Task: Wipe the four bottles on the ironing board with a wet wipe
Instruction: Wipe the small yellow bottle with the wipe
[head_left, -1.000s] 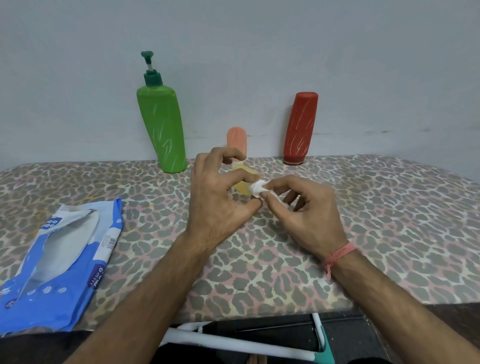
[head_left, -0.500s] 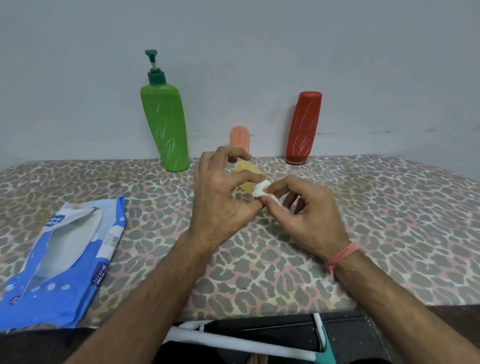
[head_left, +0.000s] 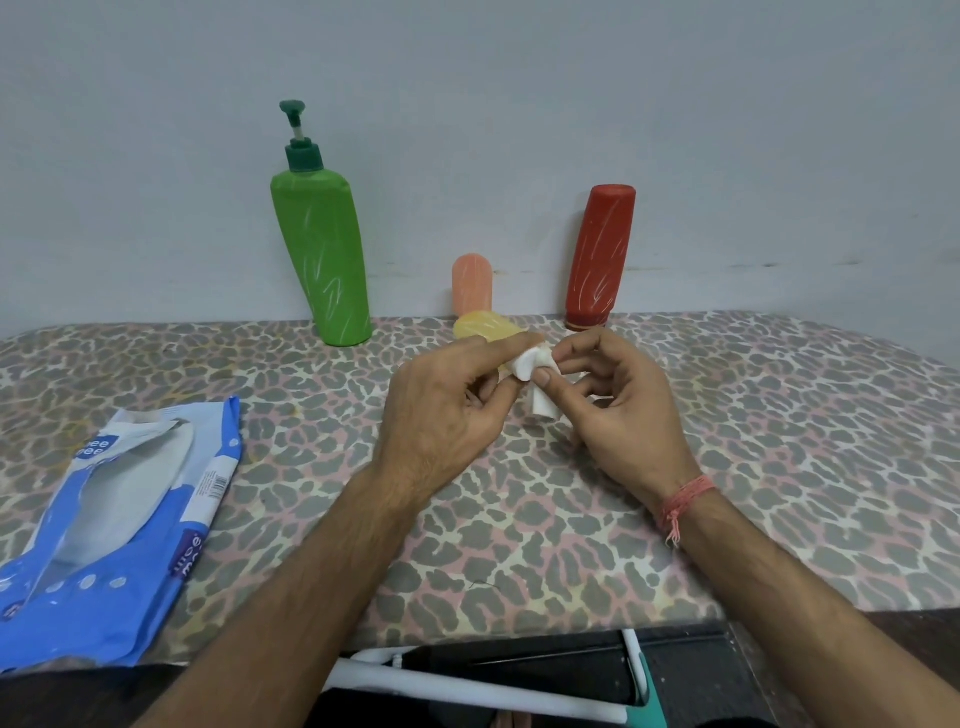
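Since earlier frame, left hand (head_left: 441, 410) uncurled from small yellow plastic bottle (head_left: 480, 326); both hands now pinch crumpled white wet wipe (head_left: 535, 382), right hand (head_left: 618, 405) beside. Yellow bottle upright just behind fingers, nearer left hand; judged next to wipe.

You've got 1 view only: head cam, wide-angle, looking fwd and down over the ironing board (head_left: 727, 467) toward the back wall (head_left: 519, 78). Close range, w/ both forearms entering from the bottom edge. No 2nd view to overlap.
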